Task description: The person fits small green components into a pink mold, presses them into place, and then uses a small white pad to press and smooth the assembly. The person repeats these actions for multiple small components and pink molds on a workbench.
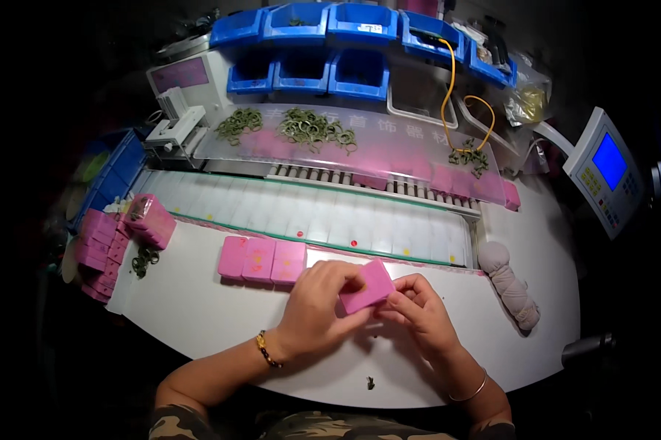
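Note:
Over the near middle of the white table, a pink rubber mould, block-shaped, is held tilted between my two hands. My left hand is closed round its left side, thumb along the lower edge. At its right edge, the fingers of my right hand pinch the mould. Three more pink moulds lie in a row just left of my left hand, with yellow and red marks on top. A small dark green scrap lies on the table near me.
Behind my hands runs a long white channel with green edges. Beyond it, a clear shelf carries green rings. Pink moulds are stacked at left. A grey wrapped roll and a control panel are at right; blue bins behind.

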Available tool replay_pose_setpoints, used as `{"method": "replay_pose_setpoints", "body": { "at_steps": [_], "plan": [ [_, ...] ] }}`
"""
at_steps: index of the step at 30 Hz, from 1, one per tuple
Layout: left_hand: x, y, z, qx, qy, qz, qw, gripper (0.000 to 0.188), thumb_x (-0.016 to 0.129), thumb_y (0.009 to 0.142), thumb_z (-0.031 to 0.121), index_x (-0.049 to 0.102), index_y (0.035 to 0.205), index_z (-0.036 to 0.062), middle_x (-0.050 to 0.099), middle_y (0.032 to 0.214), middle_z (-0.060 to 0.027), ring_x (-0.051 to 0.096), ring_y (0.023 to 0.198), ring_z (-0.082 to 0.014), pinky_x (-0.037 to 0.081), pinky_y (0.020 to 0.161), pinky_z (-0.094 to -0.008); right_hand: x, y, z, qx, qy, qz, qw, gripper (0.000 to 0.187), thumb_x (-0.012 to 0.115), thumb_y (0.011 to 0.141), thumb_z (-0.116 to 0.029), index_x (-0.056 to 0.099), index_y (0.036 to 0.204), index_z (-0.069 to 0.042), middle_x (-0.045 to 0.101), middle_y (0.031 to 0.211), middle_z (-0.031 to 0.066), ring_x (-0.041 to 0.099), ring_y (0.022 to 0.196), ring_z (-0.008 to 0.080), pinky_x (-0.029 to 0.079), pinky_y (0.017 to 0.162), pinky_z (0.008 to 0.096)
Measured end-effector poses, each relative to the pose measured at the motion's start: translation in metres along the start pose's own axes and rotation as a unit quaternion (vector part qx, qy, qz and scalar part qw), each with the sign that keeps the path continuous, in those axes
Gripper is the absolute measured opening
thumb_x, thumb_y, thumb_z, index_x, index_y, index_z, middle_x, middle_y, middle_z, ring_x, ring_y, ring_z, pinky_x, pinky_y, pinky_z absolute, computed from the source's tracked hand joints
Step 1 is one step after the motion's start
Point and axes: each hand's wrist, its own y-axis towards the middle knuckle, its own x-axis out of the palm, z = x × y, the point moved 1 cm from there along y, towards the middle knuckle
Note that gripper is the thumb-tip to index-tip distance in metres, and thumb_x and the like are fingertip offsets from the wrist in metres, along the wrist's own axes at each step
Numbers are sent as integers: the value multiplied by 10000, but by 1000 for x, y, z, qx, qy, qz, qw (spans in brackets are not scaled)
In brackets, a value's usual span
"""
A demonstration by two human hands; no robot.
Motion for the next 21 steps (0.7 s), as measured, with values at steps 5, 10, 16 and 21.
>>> {"method": "replay_pose_setpoints", "body": {
  "at_steps": [5,10,16,21],
  "plan": [
    [-47,32,-59,-135,126,80,979,358,819,724,194,601,962,40,625,987,-133,609,926,-277,511,818,-368,-4,-2,-5,-25,-19,8,999,263,632,1002,-131,534,1212,-6,628,1164,111,669,1022,192,548,888,317],
    [-128,25,-183,-225,226,186,929,314,808,741,217,626,931,46,681,917,-133,645,903,-349,526,814,-429,-5,-4,-3,-20,-32,10,999,264,646,993,-135,546,1203,-11,645,1129,100,669,1012,179,543,863,301],
    [-144,35,-205,-264,293,155,906,331,806,774,256,638,985,64,644,1077,-133,591,1059,-332,477,926,-432,-7,-4,-6,-26,-36,11,999,238,655,988,-136,572,1177,-18,655,1111,95,670,988,162,536,854,290],
    [-93,57,-166,-118,470,105,869,571,788,823,382,589,1242,48,521,1268,-163,476,1212,-368,386,1034,-490,-8,-4,-7,-39,-40,5,998,222,647,993,-135,579,1173,-26,656,1115,92,668,989,157,533,858,289]
  ]
}}
